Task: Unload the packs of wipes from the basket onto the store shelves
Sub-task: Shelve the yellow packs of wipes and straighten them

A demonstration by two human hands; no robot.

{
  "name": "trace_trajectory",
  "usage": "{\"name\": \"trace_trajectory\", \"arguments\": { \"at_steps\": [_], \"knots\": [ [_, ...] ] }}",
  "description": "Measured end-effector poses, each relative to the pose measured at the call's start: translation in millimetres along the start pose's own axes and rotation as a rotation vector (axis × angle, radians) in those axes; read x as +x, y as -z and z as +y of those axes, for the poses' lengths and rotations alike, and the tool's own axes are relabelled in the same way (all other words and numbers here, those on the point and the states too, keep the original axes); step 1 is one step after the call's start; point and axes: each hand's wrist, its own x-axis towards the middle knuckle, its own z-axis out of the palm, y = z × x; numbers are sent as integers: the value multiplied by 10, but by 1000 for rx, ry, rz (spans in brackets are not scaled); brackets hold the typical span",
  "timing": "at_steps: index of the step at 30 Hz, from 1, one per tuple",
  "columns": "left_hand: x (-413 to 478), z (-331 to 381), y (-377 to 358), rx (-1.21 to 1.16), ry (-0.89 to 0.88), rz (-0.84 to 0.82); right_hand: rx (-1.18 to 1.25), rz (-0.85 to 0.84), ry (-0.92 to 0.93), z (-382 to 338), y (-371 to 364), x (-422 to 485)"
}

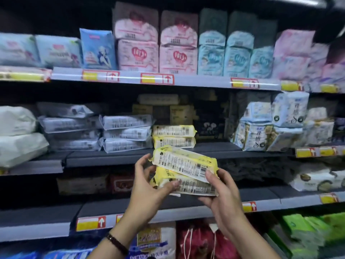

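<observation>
Yellow packs of wipes (183, 162), two stacked, sit mid-frame, your left hand (149, 186) and right hand (220, 195) each with fingers curled round one end. Their long axis runs sideways; the shelf stack (174, 136) lies just above.

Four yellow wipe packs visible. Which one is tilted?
The upper held pack, slanting down toward the right hand. The held pack beneath and the two shelf packs lie roughly level.

Lower pack (194, 186), half covered by upper pack (184, 162) and fingers (172, 184); label print on both, too blurred to read; white bags (16, 133), cut off by left edge; boxes (179, 113) at shelf (214, 147) back, dim, unidentifiable.
</observation>
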Motion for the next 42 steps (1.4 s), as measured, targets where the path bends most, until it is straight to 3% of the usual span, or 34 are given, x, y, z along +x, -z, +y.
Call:
{"name": "trace_trajectory", "arguments": {
  "at_steps": [6, 11, 16, 19, 23, 30, 35, 37, 39, 42],
  "knots": [
    [559, 469, -52, 90, -142, 74, -221, -62, 143, -592, -313, 558],
    [1206, 773, -134, 284, -212, 123, -317, -56, 154, -1000, -571, 1170],
    [1743, 913, -209, 652, -167, 241, -329, -29, 153, -1190, -850, 1755],
    [1925, 859, -246, 952, -230, 273, -422, -1, 111, -1147, -939, 2053],
    [2038, 644, -255, 1268, -163, 284, -573, -34, 37, -956, -903, 2136],
    [2083, 600, -221, 1355, -108, 289, -679, -50, 93, -971, -798, 2224],
    [1851, 583, -150, 1228, -375, 324, -741, 7, 223, -974, -657, 1944],
    [1625, 583, -90, 1172, -511, 264, -748, 27, 283, -954, -556, 1685],
    [1305, 522, -38, 1148, -591, 92, -733, -5, 333, -862, -393, 1373],
    [713, 240, 4, 1121, -539, -213, -739, -120, 311, -496, -43, 895]
  ]
}}
